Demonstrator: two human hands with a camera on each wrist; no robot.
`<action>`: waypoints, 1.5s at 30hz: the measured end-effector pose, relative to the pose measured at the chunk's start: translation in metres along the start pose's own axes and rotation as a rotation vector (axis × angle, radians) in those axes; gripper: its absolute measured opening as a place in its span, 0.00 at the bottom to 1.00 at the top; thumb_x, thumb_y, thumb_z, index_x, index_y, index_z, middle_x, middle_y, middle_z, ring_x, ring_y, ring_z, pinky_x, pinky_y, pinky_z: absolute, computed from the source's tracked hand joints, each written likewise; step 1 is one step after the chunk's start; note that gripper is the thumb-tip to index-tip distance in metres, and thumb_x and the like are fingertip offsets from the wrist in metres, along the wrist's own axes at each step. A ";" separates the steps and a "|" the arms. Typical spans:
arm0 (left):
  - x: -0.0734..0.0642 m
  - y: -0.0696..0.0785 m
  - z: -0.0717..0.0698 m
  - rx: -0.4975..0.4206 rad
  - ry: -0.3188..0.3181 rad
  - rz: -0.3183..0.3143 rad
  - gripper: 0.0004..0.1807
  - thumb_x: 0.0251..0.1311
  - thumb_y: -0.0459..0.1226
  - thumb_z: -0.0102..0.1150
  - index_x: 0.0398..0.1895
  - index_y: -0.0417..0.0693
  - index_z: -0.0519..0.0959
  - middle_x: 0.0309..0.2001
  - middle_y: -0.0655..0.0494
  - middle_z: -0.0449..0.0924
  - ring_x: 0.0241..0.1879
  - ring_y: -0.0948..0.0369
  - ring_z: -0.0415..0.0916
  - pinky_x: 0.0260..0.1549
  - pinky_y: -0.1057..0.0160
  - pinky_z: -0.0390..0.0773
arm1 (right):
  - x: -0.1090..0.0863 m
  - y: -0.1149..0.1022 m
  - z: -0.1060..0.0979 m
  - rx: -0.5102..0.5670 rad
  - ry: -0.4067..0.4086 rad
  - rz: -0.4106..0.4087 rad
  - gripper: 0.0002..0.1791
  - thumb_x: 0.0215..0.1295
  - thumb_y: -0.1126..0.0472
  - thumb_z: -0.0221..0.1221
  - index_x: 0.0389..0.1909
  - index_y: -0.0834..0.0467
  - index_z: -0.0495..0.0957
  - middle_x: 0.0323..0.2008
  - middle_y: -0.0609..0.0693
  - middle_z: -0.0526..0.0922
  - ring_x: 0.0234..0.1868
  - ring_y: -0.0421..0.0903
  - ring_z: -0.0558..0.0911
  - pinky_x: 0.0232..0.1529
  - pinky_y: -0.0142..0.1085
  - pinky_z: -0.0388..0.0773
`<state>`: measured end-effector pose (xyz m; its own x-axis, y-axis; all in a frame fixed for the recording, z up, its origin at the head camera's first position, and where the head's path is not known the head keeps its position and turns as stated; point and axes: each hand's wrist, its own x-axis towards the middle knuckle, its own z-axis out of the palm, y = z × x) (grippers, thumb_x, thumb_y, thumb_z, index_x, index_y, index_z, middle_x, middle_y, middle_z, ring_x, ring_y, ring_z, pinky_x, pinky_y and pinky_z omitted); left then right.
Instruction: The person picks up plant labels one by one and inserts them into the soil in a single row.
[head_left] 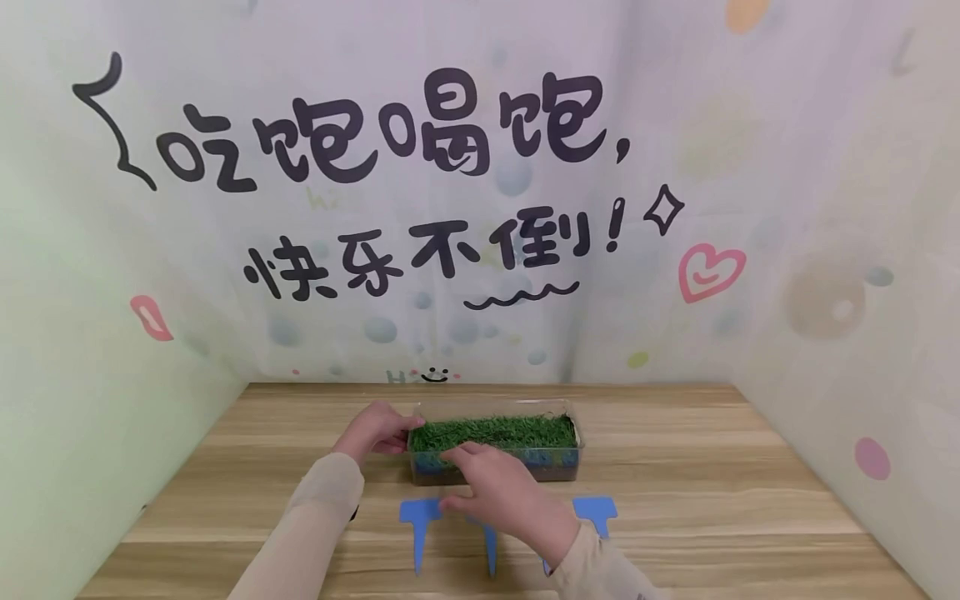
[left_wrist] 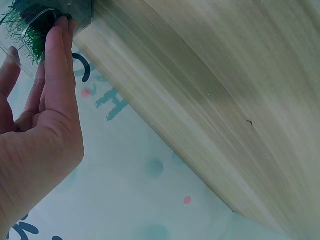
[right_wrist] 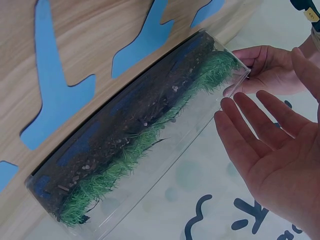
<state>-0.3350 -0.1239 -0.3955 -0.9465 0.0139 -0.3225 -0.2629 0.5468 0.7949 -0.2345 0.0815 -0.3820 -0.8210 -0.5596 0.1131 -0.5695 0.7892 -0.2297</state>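
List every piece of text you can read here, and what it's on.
"吃饱喝饱,": black, on the backdrop.
"快乐不倒!": black, below that.
"hi": faint, on the backdrop.
"H": low on the backdrop, next letters unclear.
Yellow label on the dark wrist device: too small to read.
Blue tags: no writing visible.

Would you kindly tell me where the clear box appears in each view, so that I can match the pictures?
Head: the clear box sits at lower middle.
Left wrist: only part of the clear box shows, in the top left corner.
Right wrist: the clear box runs diagonally from lower left towards upper right.
Shared landmark: the left hand, at one end of the clear box.
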 end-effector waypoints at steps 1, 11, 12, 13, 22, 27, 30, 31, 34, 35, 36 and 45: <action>0.000 0.000 0.000 -0.002 0.001 -0.002 0.19 0.67 0.43 0.62 0.41 0.29 0.82 0.29 0.47 0.85 0.24 0.64 0.81 0.37 0.62 0.87 | 0.000 -0.001 0.000 0.002 -0.004 -0.001 0.33 0.59 0.44 0.68 0.63 0.54 0.76 0.57 0.50 0.82 0.51 0.45 0.85 0.47 0.36 0.83; 0.000 0.004 0.002 -0.008 -0.003 -0.014 0.20 0.67 0.42 0.61 0.42 0.29 0.83 0.34 0.43 0.87 0.26 0.64 0.82 0.36 0.63 0.86 | 0.004 -0.007 0.004 -0.003 -0.035 0.017 0.32 0.59 0.43 0.68 0.62 0.51 0.77 0.58 0.49 0.82 0.52 0.45 0.84 0.47 0.37 0.83; -0.001 0.004 0.002 -0.002 -0.006 -0.010 0.20 0.68 0.42 0.61 0.42 0.29 0.82 0.34 0.42 0.87 0.26 0.64 0.82 0.37 0.63 0.86 | 0.004 -0.007 0.005 -0.005 -0.037 0.017 0.32 0.59 0.43 0.68 0.62 0.51 0.77 0.58 0.48 0.82 0.53 0.45 0.84 0.47 0.36 0.83; -0.001 0.005 0.002 0.003 -0.009 -0.008 0.20 0.68 0.43 0.60 0.43 0.28 0.82 0.35 0.42 0.87 0.26 0.64 0.82 0.37 0.64 0.86 | 0.005 -0.008 0.005 -0.006 -0.039 0.019 0.32 0.58 0.43 0.68 0.62 0.51 0.77 0.58 0.48 0.83 0.53 0.44 0.84 0.47 0.36 0.83; -0.001 0.004 0.002 0.011 -0.005 -0.006 0.20 0.67 0.43 0.62 0.41 0.29 0.82 0.31 0.45 0.86 0.24 0.65 0.81 0.34 0.65 0.86 | 0.011 -0.013 0.015 -0.001 -0.061 0.023 0.30 0.57 0.43 0.69 0.60 0.49 0.79 0.56 0.46 0.83 0.51 0.44 0.85 0.45 0.36 0.83; 0.001 0.004 0.002 0.004 -0.006 -0.008 0.19 0.67 0.43 0.62 0.40 0.30 0.82 0.29 0.47 0.85 0.23 0.66 0.80 0.33 0.66 0.86 | 0.014 -0.014 0.019 0.013 -0.080 0.031 0.29 0.58 0.43 0.69 0.59 0.49 0.79 0.56 0.45 0.83 0.48 0.42 0.85 0.44 0.35 0.83; 0.001 0.004 0.002 0.004 -0.010 -0.006 0.19 0.67 0.42 0.61 0.40 0.29 0.82 0.29 0.47 0.85 0.22 0.66 0.80 0.33 0.66 0.86 | 0.015 -0.015 0.021 0.024 -0.088 0.031 0.29 0.58 0.43 0.69 0.59 0.49 0.80 0.55 0.45 0.84 0.48 0.41 0.85 0.44 0.34 0.83; 0.001 0.004 0.002 0.005 -0.010 -0.007 0.20 0.67 0.43 0.61 0.40 0.29 0.82 0.29 0.47 0.85 0.22 0.66 0.80 0.32 0.66 0.86 | 0.015 -0.015 0.022 0.026 -0.090 0.031 0.29 0.58 0.43 0.69 0.59 0.49 0.80 0.55 0.44 0.84 0.48 0.40 0.85 0.44 0.34 0.83; -0.001 0.004 0.001 0.013 -0.009 0.001 0.20 0.67 0.43 0.61 0.40 0.29 0.82 0.29 0.47 0.85 0.22 0.66 0.80 0.31 0.66 0.85 | 0.017 -0.015 0.024 0.027 -0.102 0.028 0.28 0.59 0.42 0.69 0.59 0.49 0.80 0.55 0.44 0.84 0.50 0.40 0.84 0.45 0.34 0.83; -0.001 0.004 0.001 0.016 -0.010 0.005 0.20 0.68 0.42 0.61 0.40 0.29 0.82 0.28 0.47 0.85 0.23 0.66 0.80 0.31 0.66 0.85 | 0.017 -0.015 0.025 0.029 -0.106 0.027 0.28 0.59 0.42 0.68 0.59 0.49 0.80 0.55 0.44 0.84 0.50 0.40 0.84 0.45 0.34 0.83; -0.002 0.004 0.001 0.016 -0.009 0.007 0.19 0.68 0.42 0.61 0.40 0.29 0.82 0.28 0.47 0.85 0.23 0.66 0.80 0.31 0.66 0.85 | 0.018 -0.015 0.025 0.031 -0.111 0.026 0.28 0.59 0.43 0.68 0.59 0.49 0.80 0.55 0.44 0.84 0.51 0.41 0.84 0.45 0.34 0.83; -0.001 0.003 0.000 0.003 -0.009 -0.007 0.19 0.67 0.42 0.61 0.41 0.29 0.81 0.27 0.49 0.83 0.22 0.66 0.79 0.31 0.66 0.86 | 0.021 -0.015 0.030 0.043 -0.122 0.026 0.28 0.58 0.42 0.69 0.58 0.50 0.81 0.55 0.45 0.84 0.52 0.42 0.84 0.47 0.36 0.83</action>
<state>-0.3346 -0.1219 -0.3930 -0.9427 0.0177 -0.3331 -0.2692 0.5490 0.7913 -0.2420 0.0499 -0.4049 -0.8233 -0.5675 -0.0114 -0.5436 0.7940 -0.2721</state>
